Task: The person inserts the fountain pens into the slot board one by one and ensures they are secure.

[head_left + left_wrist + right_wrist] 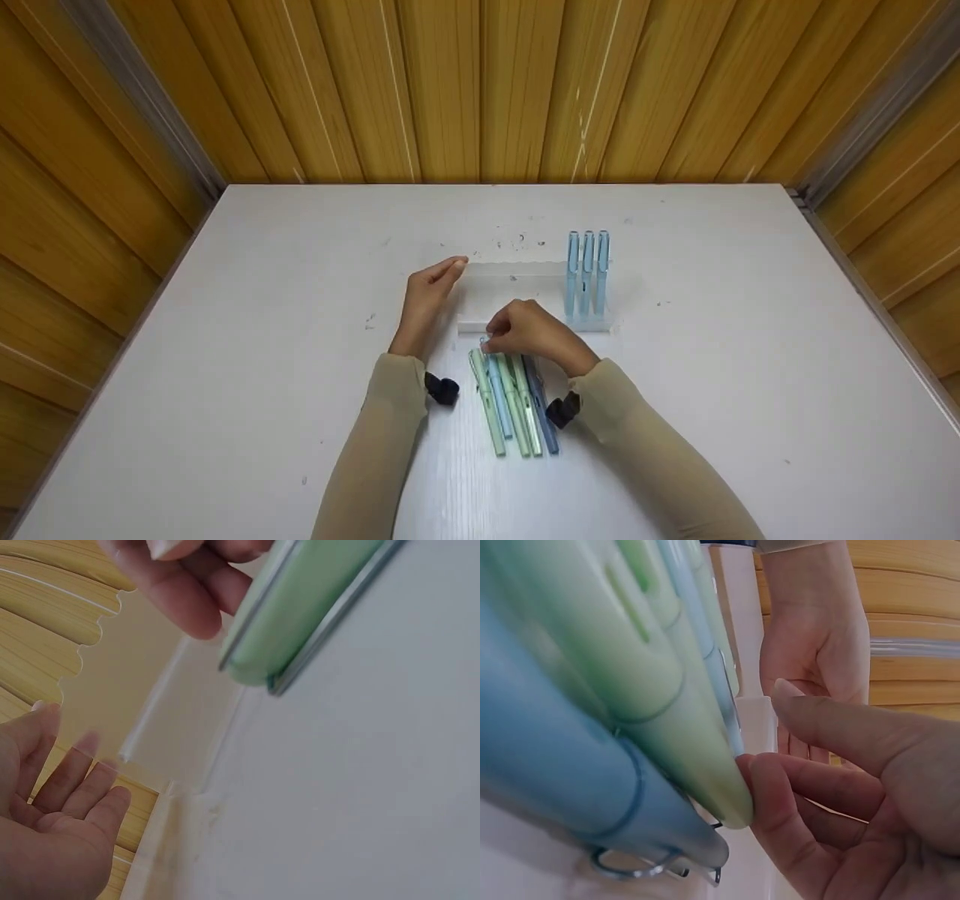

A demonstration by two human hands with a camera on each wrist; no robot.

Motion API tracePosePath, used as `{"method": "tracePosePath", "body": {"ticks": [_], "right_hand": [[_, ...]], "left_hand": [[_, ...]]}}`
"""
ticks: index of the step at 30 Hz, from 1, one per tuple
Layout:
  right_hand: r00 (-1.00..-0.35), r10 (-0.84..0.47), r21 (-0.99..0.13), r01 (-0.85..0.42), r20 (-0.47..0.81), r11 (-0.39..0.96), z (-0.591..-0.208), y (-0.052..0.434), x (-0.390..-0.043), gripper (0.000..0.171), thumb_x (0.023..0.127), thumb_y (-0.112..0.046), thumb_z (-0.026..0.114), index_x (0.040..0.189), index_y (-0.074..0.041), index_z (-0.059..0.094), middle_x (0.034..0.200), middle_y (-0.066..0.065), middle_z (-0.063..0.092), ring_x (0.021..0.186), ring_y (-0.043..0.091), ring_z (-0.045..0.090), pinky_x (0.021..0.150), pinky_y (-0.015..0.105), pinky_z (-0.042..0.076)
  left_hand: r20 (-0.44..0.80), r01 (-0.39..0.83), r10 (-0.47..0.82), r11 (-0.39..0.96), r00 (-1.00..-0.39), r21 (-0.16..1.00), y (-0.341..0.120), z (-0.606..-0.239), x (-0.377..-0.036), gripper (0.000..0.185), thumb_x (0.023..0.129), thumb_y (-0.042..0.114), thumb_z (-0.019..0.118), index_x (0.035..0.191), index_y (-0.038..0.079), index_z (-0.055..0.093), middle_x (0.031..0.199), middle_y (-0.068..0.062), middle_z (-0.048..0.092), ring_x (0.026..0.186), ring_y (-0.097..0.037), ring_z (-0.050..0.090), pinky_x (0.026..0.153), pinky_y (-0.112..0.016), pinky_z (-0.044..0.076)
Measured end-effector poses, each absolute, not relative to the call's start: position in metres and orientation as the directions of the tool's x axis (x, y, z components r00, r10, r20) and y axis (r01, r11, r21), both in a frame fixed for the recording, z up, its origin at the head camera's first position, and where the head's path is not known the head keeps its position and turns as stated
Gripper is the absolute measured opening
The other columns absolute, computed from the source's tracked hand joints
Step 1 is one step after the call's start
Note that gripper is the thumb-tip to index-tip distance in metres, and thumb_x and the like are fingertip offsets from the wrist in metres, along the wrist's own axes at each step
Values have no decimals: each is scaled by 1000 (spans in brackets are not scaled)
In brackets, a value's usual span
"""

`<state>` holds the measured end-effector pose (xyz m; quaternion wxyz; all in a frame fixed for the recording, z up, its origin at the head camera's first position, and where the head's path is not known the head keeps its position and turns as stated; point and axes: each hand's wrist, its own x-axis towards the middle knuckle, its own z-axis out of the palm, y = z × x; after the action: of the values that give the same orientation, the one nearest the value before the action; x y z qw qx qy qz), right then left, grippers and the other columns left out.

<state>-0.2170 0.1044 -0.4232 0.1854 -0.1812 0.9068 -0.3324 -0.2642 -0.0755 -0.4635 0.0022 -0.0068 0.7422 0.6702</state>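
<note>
A clear acrylic pen holder (517, 289) with a scalloped top stands mid-table. Three light blue pens (587, 274) stand upright at its right end. My left hand (450, 268) rests its straight fingers against the holder's left end; in the left wrist view the hand (67, 795) lies relaxed beside the clear panel (150, 690). Several pens (514, 405), green, light blue and dark blue, lie side by side in front of the holder. My right hand (495, 341) curls over their far ends. Its fingertips (765, 780) pinch the end of a light green pen (667, 712).
The white table (712, 390) fills the view, with wooden panel walls behind and to both sides. Small dark specks mark the tabletop behind the holder. Black wrist-mounted cameras (442, 390) sit on both sleeves.
</note>
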Motion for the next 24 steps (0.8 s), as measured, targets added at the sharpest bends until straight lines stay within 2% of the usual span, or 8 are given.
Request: {"method": "tracePosePath", "body": {"ticks": [9, 16, 24], "right_hand": [[-871, -423, -650, -172, -252, 741, -425, 94, -214, 37, 78, -22, 80, 104, 2, 73, 96, 11, 73, 76, 14, 63, 77, 35, 56], [-862, -444, -637, -202, -245, 744, -427, 92, -215, 39, 75, -20, 83, 103, 4, 72, 89, 12, 72, 68, 14, 59, 68, 30, 54], [-842, -460, -620, -206, -283, 757, -427, 93, -215, 40, 74, -19, 84, 109, -5, 72, 87, 6, 71, 67, 12, 57, 62, 25, 48]], "left_hand": [[1, 0, -15, 114, -1000, 994, -76, -463, -264, 34, 92, 39, 64, 117, 18, 70, 126, 1, 65, 126, -16, 55, 109, -36, 42], [-4, -7, -22, 121, -1000, 993, -76, -463, -264, 34, 92, 40, 64, 118, 20, 70, 127, 2, 65, 126, -15, 54, 108, -36, 42], [5, 2, -22, 127, -1000, 992, -75, -463, -264, 34, 92, 40, 63, 117, 19, 71, 126, 2, 65, 126, -15, 54, 108, -36, 42]]}}
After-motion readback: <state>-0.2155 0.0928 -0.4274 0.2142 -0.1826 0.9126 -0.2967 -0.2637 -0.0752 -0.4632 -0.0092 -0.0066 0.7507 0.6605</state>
